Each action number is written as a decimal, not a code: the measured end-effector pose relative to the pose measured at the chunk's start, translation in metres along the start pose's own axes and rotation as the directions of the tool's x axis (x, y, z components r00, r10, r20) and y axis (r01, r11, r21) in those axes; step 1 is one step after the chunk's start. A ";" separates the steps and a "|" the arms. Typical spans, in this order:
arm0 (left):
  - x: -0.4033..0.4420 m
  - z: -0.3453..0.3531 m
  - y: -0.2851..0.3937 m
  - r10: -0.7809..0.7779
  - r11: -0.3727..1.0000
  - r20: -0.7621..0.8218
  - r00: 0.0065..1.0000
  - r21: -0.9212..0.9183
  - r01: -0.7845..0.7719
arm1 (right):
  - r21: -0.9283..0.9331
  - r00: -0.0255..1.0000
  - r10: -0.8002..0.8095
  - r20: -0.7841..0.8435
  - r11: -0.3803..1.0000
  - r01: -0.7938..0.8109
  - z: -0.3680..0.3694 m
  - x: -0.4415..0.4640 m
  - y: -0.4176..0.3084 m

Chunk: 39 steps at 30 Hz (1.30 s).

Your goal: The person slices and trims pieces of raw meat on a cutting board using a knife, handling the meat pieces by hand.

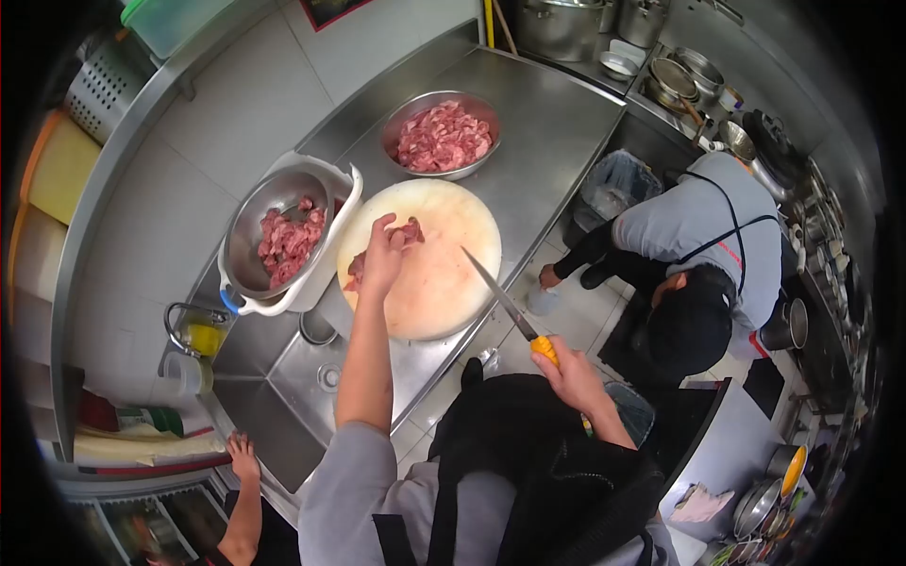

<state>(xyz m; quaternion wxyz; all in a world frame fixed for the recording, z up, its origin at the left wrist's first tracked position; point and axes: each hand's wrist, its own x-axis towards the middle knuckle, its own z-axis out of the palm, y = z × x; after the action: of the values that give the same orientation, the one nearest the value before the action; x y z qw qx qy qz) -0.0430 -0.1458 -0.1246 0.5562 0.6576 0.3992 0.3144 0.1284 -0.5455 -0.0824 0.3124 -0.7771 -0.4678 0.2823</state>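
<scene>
A round white cutting board [434, 283] lies on the steel counter. My left hand [382, 253] is over its left part, fingers bent, at pieces of raw meat [411, 232]; whether it grips any is hidden. My right hand [566, 370] holds a knife [500, 297] by its yellow handle, the blade pointing up and left over the board's right edge. Behind the board sits a steel bowl [389, 151] of cut meat. Left of the board, another steel bowl [247, 222] with meat rests in a white tub [344, 203].
At the right, a co-worker [722, 226] in grey bends down beside a lined bin [618, 184]. Another person's hand [243, 457] rests near the sink [283, 415] at lower left. Pots [562, 28] stand at the back.
</scene>
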 end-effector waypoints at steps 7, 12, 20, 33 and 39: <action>-0.090 0.035 -0.029 0.276 0.531 0.316 0.908 0.737 -0.418 | 0.039 0.998 0.029 -0.053 0.999 -0.027 0.000 -0.006 0.000; -0.155 0.021 -0.039 0.381 0.649 0.302 0.874 0.586 -0.485 | -0.023 0.993 0.092 -0.073 0.995 -0.094 0.003 -0.006 -0.003; -0.104 -0.008 -0.023 0.446 0.679 -0.020 0.895 0.659 -0.324 | 0.017 0.995 -0.005 -0.098 1.000 0.006 0.013 0.018 -0.004; -0.022 0.052 -0.064 0.102 0.715 0.207 0.973 0.665 -0.216 | 0.060 0.992 0.020 -0.124 0.998 -0.012 0.032 0.015 0.011; -0.033 0.037 -0.030 -0.204 0.960 0.358 0.911 0.255 0.115 | 0.151 0.991 0.024 -0.130 0.989 -0.005 0.037 0.019 0.012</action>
<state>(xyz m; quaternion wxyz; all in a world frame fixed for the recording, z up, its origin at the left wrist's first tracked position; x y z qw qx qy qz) -0.0326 -0.1910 -0.1598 0.5676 0.7305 0.3698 0.0863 0.1155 -0.5249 -0.1175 0.3981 -0.7717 -0.4179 0.2670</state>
